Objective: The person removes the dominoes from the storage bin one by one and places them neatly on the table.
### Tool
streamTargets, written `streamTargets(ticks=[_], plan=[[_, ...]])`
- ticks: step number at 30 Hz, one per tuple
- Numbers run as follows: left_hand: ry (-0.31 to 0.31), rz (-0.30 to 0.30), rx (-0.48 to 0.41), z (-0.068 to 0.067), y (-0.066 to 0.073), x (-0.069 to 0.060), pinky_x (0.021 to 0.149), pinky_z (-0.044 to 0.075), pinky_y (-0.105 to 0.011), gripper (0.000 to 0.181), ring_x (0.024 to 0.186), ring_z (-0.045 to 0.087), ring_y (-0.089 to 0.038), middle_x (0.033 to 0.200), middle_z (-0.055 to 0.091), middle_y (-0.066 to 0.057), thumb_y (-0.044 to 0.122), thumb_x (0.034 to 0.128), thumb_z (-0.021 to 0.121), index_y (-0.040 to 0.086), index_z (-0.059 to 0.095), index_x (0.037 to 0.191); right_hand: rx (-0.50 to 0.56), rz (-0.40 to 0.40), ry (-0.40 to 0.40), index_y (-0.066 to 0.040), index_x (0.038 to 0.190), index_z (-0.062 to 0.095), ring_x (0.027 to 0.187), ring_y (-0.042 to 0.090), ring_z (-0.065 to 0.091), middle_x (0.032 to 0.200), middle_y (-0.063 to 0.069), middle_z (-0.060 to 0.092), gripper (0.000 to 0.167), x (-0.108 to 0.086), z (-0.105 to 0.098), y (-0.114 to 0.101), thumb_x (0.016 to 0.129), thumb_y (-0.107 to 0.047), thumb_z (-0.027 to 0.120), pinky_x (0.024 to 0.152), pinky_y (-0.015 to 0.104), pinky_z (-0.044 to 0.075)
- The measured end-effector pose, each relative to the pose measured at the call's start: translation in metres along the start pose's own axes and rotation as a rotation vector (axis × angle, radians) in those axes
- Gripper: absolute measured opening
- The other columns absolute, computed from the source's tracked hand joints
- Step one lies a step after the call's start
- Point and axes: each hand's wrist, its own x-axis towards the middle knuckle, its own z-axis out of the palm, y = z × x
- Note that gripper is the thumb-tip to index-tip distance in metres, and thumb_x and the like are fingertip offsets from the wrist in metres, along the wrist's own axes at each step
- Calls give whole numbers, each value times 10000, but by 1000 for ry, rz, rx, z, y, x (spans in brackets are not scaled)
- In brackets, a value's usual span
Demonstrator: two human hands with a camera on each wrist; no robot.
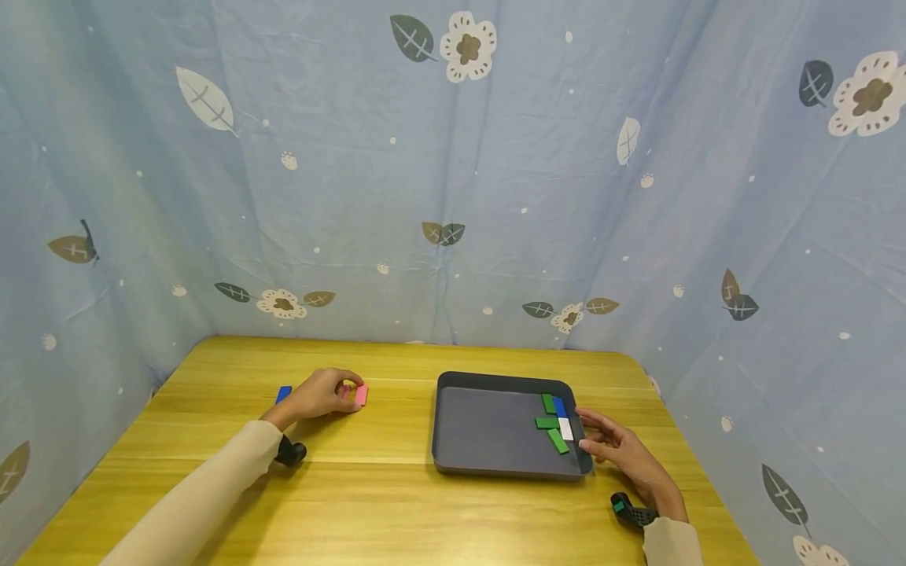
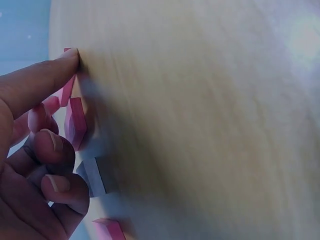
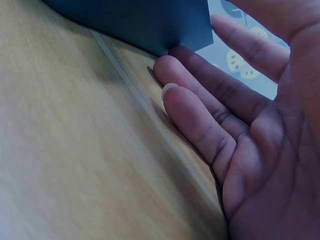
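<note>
Over table (image 1: 382, 511), left hand (image 1: 322, 393) pinching pink block (image 1: 362, 395), right hand (image 1: 626, 450), fingers loosely extended, touching tray (image 1: 481, 432)

I've got a bare lane on the tabletop (image 1: 396, 448) between left hand (image 1: 320, 395) and tray (image 1: 481, 432), running 12 to 6 o'clock. Tray wall blocks low passes at left hand's 3; pink block (image 1: 362, 395) at its fingertips, blue block (image 1: 284, 393) at 9. Tray floor passable toward 9, small blocks (image 1: 558, 442) clutter 3, right hand (image 1: 626, 454) crowds that rim. Curtain (image 1: 453, 173) walls off 12.
</note>
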Motion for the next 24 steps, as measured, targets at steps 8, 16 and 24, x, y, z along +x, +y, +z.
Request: streamTargets(ticks=[8, 16, 24], plan=[[4, 25, -52, -6, 8, 9, 556, 437, -280, 488, 554, 553, -203, 690, 582, -8, 171, 925, 793, -27, 633, 1341, -2, -3, -2, -253, 1566, 449, 1122, 320, 551, 1553, 145, 430, 632, 0, -1, 0, 992, -255, 716, 797, 383, 526], [47, 75, -74, -6, 37, 26, 552, 448, -306, 395, 568, 539, -186, 746, 583, -8, 205, 943, 781, 66, 675, 1296, -3, -9, -1, -255, 1565, 451, 1129, 311, 562, 1539, 146, 446, 623, 1, 0, 0, 997, -255, 710, 799, 383, 523], [40, 196, -49, 8, 66, 49, 621, 452, -306, 342, 661, 528, -122, 783, 591, 46, 256, 943, 782, 111, 706, 1242, 3, 4, 11, -257, 1560, 461, 1122, 312, 575, 1523, 152, 470, 626, 0, 0, 0, 990, -254, 720, 798, 370, 523]])
